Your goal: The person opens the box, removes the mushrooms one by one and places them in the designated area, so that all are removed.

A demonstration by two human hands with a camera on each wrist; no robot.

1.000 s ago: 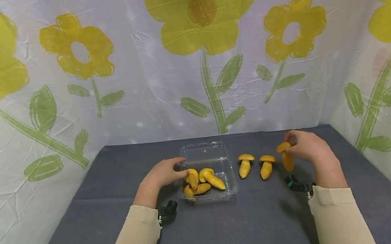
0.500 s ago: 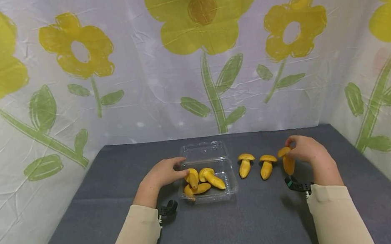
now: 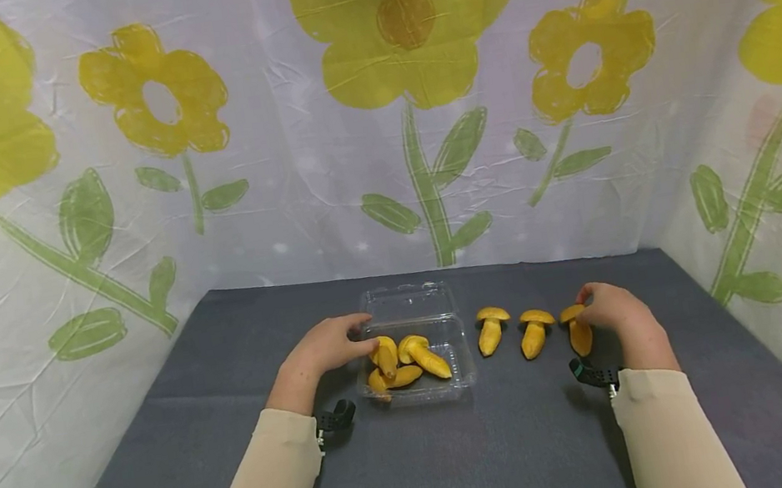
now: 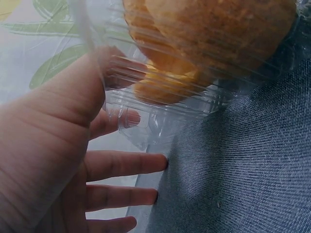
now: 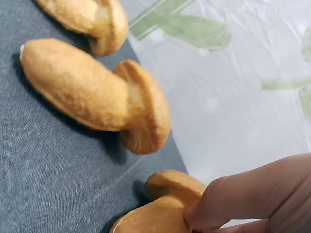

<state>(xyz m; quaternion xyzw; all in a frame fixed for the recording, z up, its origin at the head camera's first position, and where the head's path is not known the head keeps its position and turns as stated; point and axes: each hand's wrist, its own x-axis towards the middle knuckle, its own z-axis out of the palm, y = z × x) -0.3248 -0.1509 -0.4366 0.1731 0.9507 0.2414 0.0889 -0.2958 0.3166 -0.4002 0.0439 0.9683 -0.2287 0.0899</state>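
A hinged clear plastic container [image 3: 457, 352] lies with its lid laid back, holding several yellow mushrooms [image 3: 429, 360]. At its left side my left hand [image 3: 330, 344] grips the wall, thumb over the edge and index finger by the hinge; the other fingers stretch out straight in the left wrist view. My right hand [image 3: 621, 312] pinches a yellow mushroom [image 5: 158, 216] between thumb and fingers at the right end of a row. That mushroom is low at the dark cloth, cap pointing away. Beside it lie a middle mushroom [image 5: 77, 87] and a left mushroom [image 3: 490, 339].
A dark grey cloth [image 3: 470, 468] covers the table. Pale curtains printed with yellow flowers [image 3: 298, 232] stand along the back and both sides. The lid [image 3: 407, 302] reaches back behind the container.
My right hand has come down and slightly left, lowering the mushroom in line with the other two. My left hand and the container have stayed in place.
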